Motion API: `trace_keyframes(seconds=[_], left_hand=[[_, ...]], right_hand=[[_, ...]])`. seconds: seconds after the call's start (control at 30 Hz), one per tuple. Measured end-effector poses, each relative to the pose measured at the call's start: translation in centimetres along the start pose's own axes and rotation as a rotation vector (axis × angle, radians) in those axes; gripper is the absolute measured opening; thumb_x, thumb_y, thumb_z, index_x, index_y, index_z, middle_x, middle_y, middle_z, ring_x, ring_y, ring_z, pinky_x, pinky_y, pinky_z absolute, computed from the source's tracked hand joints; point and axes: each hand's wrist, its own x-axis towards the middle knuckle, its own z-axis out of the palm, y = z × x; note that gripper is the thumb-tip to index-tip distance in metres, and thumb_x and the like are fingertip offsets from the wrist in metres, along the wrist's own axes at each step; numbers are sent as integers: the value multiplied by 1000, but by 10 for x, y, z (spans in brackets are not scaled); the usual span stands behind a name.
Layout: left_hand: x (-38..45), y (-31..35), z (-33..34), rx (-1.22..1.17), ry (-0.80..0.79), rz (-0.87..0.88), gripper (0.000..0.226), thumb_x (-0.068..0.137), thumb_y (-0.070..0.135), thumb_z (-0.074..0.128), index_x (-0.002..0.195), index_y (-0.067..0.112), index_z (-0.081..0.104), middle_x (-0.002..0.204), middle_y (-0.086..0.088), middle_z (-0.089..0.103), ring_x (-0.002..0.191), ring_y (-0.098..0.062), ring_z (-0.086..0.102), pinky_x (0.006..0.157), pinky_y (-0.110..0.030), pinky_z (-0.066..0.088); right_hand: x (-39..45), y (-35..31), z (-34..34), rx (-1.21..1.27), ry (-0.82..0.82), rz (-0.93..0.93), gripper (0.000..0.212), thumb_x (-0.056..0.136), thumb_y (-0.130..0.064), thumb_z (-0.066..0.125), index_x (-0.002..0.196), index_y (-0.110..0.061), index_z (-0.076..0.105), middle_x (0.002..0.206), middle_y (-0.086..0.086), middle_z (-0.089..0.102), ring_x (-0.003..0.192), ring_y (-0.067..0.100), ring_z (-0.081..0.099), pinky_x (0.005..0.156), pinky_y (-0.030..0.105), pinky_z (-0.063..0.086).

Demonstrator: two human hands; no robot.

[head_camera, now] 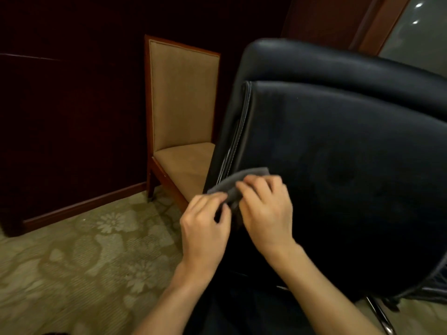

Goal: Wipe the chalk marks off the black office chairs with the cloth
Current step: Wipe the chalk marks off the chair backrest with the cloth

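While your left hand [205, 228] and right hand [266, 209] both pinch the grey cloth [238, 184] against the left edge of the black office chair [338, 165] back, treat it as limp and light: bunch it before wiping.

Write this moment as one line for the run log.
left hand: pinches cloth | right hand: holds cloth | cloth: at left edge of black chair | chalk marks: none visible
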Motion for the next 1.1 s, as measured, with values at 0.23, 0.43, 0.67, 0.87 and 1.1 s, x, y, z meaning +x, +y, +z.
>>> trace_keyframes(seconds=[0.23,0.43,0.67,0.87,1.1], left_hand=[[25,11,7,-14,39,-25,20,78,-1,75,97,6,77,94,-3,75,87,-20,68,82,-26,52],[-54,-28,-2,31,-8,-69,25,73,-9,79,95,3,78,96,-4,76,88,-15,70,92,-11,45],[-4,6,6,-60,103,-99,20,78,-4,77,96,3,78,94,-5,76,87,-17,71,83,-26,54],[-18,-5,7,-37,73,-81,18,82,-1,74,99,5,77,99,-3,76,92,-14,70,86,-24,54],[-84,-33,2,22,-16,-219,23,75,-8,79,95,4,78,94,-4,76,88,-14,70,90,-9,46]], right_hand=[[29,6,2,-52,46,79,28,97,-10,47,97,-3,74,103,11,70,90,24,47,69,34,41],[-52,-25,16,11,-76,49,26,98,-13,51,98,-1,74,105,13,70,87,28,54,64,39,48],[11,-6,-1,-36,12,40,22,93,-8,53,96,-2,74,103,13,69,88,28,51,66,38,43],[-9,-12,10,-10,31,100,35,101,-12,41,98,1,73,104,16,69,89,26,49,68,36,48],[-84,-38,23,58,-148,102,27,99,-14,50,99,-2,75,104,13,69,88,25,51,65,40,51]])
